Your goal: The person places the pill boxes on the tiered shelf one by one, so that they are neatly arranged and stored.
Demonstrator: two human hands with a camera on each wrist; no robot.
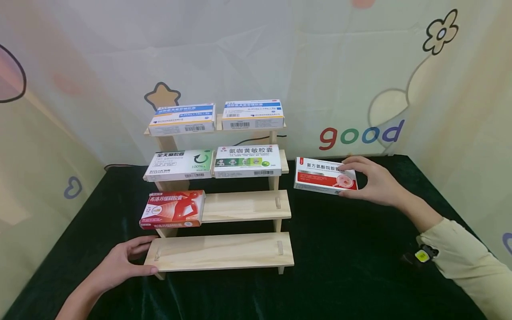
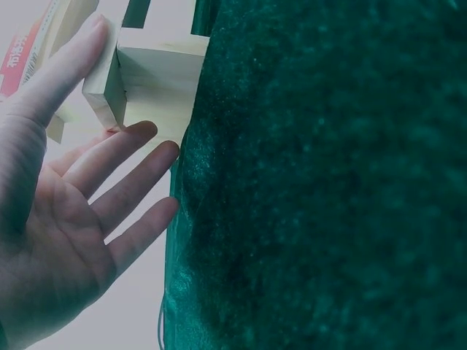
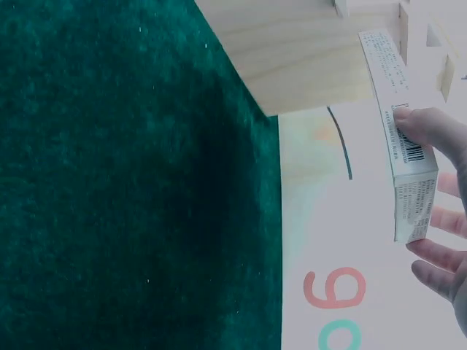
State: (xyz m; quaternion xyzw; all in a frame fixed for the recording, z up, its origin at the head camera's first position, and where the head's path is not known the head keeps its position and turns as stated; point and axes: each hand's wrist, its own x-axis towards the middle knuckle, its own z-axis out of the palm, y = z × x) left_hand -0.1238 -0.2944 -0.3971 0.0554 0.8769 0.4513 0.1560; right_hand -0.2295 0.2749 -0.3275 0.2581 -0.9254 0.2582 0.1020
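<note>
My right hand pinches a red-and-white medicine box at its right end, to the right of a four-step wooden display rack. In the right wrist view the thumb presses the box's barcode side, with the fingers behind it. At the rack's lower left corner, my left hand grips the end of the bottom shelf. The left wrist view has its thumb along one face of the board, the index fingertip against the other and the remaining fingers spread.
Two blue-and-white boxes lie on the top step. Below them are a white-green box and a white box with a green strip. A red box occupies the third step's left. Dark green cloth covers the table before a printed curtain.
</note>
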